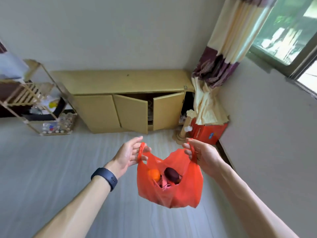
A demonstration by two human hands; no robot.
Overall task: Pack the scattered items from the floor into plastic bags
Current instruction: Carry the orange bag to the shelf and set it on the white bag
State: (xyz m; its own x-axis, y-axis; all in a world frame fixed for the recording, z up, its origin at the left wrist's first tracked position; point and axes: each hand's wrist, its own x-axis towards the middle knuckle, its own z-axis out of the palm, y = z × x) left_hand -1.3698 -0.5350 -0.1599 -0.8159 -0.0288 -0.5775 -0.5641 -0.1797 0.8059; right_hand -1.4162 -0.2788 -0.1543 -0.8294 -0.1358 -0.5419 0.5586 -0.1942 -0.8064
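Home room, low cabinet [123, 98], curtain [221, 54], window [288, 31]

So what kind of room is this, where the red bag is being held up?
Probably a room in someone's home. A low yellow cabinet with doors ajar stands against the wall, a cream and purple curtain hangs beside a window, and a wooden rack holds small household things.

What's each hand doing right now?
Left hand: pinches the bag by one handle.
Right hand: grips the bag's other handle.
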